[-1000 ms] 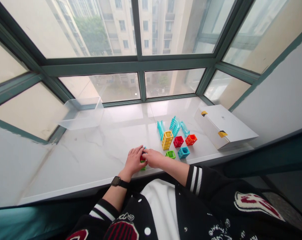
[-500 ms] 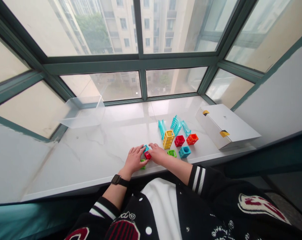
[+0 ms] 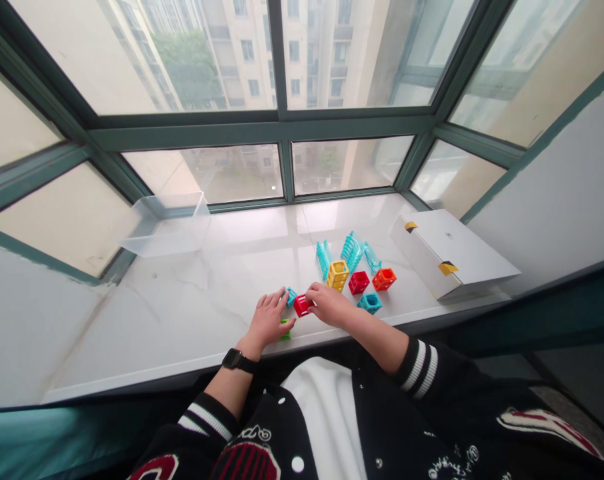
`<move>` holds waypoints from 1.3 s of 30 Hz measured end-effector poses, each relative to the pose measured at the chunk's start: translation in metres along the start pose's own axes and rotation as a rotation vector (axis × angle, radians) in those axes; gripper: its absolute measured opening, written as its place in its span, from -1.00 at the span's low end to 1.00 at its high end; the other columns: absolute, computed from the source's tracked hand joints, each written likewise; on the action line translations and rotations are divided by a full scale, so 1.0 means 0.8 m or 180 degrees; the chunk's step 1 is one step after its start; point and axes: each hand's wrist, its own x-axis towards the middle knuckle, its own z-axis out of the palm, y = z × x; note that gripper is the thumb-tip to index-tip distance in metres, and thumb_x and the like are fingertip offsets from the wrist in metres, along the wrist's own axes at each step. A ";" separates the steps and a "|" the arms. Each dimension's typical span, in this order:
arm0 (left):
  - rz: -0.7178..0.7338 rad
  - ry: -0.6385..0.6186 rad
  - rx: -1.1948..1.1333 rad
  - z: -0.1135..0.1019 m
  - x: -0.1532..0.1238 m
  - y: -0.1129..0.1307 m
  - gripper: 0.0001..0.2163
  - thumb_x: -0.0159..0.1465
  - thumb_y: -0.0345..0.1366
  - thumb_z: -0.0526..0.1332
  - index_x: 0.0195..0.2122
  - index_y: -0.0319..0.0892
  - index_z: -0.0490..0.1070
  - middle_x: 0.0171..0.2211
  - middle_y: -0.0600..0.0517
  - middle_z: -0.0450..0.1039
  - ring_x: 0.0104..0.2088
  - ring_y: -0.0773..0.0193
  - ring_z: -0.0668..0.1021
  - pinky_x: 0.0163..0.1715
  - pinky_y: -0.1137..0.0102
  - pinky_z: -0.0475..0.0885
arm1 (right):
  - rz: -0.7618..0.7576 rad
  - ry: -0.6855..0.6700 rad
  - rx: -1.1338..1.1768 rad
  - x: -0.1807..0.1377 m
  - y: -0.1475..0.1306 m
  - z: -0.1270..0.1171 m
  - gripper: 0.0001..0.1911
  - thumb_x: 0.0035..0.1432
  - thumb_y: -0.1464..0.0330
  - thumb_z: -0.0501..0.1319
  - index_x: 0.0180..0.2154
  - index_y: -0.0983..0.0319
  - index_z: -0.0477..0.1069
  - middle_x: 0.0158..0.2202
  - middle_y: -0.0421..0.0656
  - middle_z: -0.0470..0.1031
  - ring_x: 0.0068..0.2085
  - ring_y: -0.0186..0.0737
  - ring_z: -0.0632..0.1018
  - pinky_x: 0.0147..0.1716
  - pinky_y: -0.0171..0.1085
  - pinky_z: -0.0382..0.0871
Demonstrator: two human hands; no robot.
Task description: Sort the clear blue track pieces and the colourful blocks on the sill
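My right hand [image 3: 326, 303] is closed in a pinch on the right side of a red block [image 3: 302, 306], a hollow toy cube with openings in its walls. My left hand [image 3: 267, 319] lies on the sill, fingers stretched and thumb apart. Just past its fingertips is a light blue toy piece [image 3: 290, 296], seemingly touched by them. Under the left thumb a green block [image 3: 285, 330] shows in part. Beyond my right hand stand a tall yellow block piece [image 3: 337, 275], another red block [image 3: 359, 283], an orange-red block [image 3: 384, 279] and a blue block [image 3: 369, 303].
Translucent turquoise track pieces [image 3: 352, 251] lie behind the blocks. A clear plastic bin [image 3: 167, 230] sits at the far left of the marble-look sill [image 3: 222, 253]. On the right is a white box [image 3: 457, 250] with yellow-black tabs. Window frames [image 3: 262, 135] border the back.
My right hand has drawn the red block rightward, apart from the light blue piece. My right forearm now covers the place where a green block showed. My left hand has hardly moved.
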 end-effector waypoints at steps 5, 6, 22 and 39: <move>-0.0029 -0.0026 0.0110 0.000 0.005 -0.017 -0.33 0.29 -0.16 0.27 0.45 0.08 0.23 0.47 -0.06 0.21 0.36 -0.12 0.38 0.42 -0.08 0.11 | -0.0608 0.0883 0.1810 -0.038 0.005 -0.027 -0.90 0.32 0.30 0.34 -0.22 0.19 0.51 0.03 -0.05 0.50 -0.08 -0.20 0.61 0.00 -0.16 0.57; -0.0033 -0.0048 0.0113 0.000 0.006 -0.019 -0.34 0.31 -0.16 0.26 0.45 0.07 0.23 0.47 -0.06 0.20 0.36 -0.13 0.37 0.41 -0.09 0.12 | -0.0643 0.0961 0.2085 -0.045 0.005 -0.030 -0.86 0.32 0.25 0.34 -0.21 0.19 0.51 0.05 -0.04 0.50 -0.08 -0.19 0.61 -0.01 -0.16 0.59; 0.0415 0.0941 -0.2510 -0.099 0.013 0.119 -0.45 0.35 -0.12 0.37 0.32 -0.01 0.26 0.24 -0.16 0.44 0.24 0.00 0.52 0.25 0.05 0.48 | -0.0407 0.1204 0.3436 -0.069 0.007 -0.021 -0.72 0.29 0.11 0.39 -0.21 0.17 0.47 0.05 -0.05 0.51 0.08 -0.09 0.60 0.09 -0.11 0.55; 0.0797 0.1231 -0.1874 -0.101 0.027 0.162 -0.58 0.32 -0.33 0.37 0.19 -0.02 0.42 -0.01 -0.08 0.48 -0.02 0.11 0.60 0.00 0.18 0.59 | -0.0406 0.1359 0.2329 -0.098 0.015 -0.032 -0.28 0.16 0.22 0.49 0.30 0.07 0.32 0.24 0.00 0.44 0.24 0.07 0.51 0.24 0.01 0.47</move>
